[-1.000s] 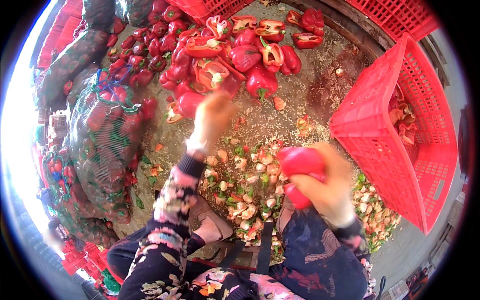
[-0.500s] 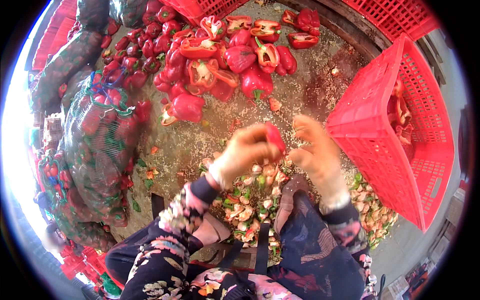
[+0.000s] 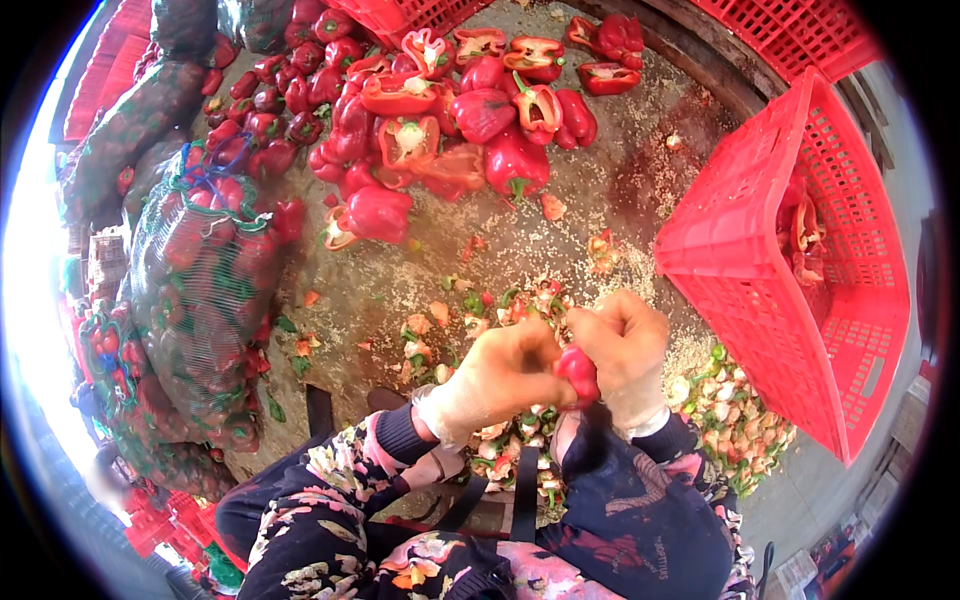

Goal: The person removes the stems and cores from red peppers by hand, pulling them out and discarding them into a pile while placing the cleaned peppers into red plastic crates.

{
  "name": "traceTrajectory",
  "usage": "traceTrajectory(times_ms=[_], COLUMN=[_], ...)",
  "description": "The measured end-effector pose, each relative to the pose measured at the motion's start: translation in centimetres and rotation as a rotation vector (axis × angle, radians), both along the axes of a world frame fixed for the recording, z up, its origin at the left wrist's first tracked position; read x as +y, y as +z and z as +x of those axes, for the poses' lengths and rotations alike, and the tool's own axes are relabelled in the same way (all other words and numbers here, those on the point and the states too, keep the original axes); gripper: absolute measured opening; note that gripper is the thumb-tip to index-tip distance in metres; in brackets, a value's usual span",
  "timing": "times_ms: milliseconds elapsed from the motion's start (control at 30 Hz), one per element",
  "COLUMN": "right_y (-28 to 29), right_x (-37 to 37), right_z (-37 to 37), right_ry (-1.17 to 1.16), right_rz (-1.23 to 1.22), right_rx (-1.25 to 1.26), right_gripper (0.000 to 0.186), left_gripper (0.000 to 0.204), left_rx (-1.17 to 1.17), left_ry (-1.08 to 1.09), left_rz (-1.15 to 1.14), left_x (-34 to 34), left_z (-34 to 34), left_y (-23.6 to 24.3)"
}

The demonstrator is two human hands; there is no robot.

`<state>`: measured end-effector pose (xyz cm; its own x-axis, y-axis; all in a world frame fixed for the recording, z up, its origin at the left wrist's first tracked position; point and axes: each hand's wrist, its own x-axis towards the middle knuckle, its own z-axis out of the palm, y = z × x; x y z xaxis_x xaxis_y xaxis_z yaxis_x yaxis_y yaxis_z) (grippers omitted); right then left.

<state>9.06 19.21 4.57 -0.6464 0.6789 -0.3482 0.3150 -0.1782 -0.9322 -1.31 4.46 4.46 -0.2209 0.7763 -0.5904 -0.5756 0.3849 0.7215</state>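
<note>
My left hand (image 3: 512, 375), in a tan glove, pinches a small red bell pepper piece (image 3: 577, 374) low in front of my knees. Close against its right side is my right hand (image 3: 626, 345), also gloved, with fingers curled in on the same piece; its fingertips are partly hidden. Beneath both hands, a heap of pale pepper cores with green stems (image 3: 490, 450) lies between my feet. Farther off rests a pile of red peppers, some halved, among them an opened half (image 3: 409, 142) and a whole pepper (image 3: 516, 163).
On the right a red plastic crate (image 3: 735, 270) lies tipped, with pepper pieces (image 3: 805, 235) inside. More cores (image 3: 740, 425) are heaped beside it. Green mesh sacks of peppers (image 3: 205, 285) line the left. Seeds are scattered over the floor (image 3: 350, 290). Another red crate (image 3: 800, 35) stands at the far right.
Both hands have come down toward my knees. The right hand, open and apart before, has closed in beside the left at the pepper piece. A fresh core scrap lies on the floor near the crate.
</note>
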Motion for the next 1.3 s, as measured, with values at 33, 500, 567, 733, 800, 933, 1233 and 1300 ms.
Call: traceTrajectory(times_ms=[33, 500, 567, 733, 800, 933, 1233, 1300], right_y=[0.0, -1.1, -1.8, -3.1, -4.1, -4.4, 8.4, 11.6], right_x=[0.2, 4.0, 4.2, 4.9, 4.6, 3.7, 8.1, 11.2], right_z=[-0.2, 0.3, -0.1, 0.1, -0.1, -0.7, 3.3, 5.7], right_ry=[-0.012, 0.242, 0.239, 0.238, 0.244, 0.381, 0.087, -0.1], right_rz=[0.096, 0.102, 0.009, 0.029, 0.102, 0.137, 1.098, 1.366], right_rx=[0.008, 0.018, 0.032, -0.05, -0.035, 0.039, -0.084, -0.36], right_gripper=[0.039, 0.02, 0.008, 0.034, 0.044, 0.051, 0.029, 0.032], left_gripper=[0.028, 0.053, 0.034, 0.032, 0.026, 0.027, 0.051, 0.053], left_rx=[0.123, 1.741, 1.739, 1.196, 0.848, 0.807, 1.784, 1.694], left_ry=[-0.004, -0.072, -0.092, -0.256, -0.035, -0.284, -0.65, -0.801], left_rz=[-0.023, -0.257, -0.259, -0.595, -0.184, 0.184, -0.719, -0.654], left_x=[0.2, 3.3, 4.8, 6.1, 4.5, 2.9, 6.0, 9.2], left_z=[0.1, -16.6, -20.0, -16.9, -12.9, -6.2, -20.4, -21.0], left_y=[-0.1, -12.7, -15.5, -11.0, -10.8, -5.2, -15.6, -17.0])
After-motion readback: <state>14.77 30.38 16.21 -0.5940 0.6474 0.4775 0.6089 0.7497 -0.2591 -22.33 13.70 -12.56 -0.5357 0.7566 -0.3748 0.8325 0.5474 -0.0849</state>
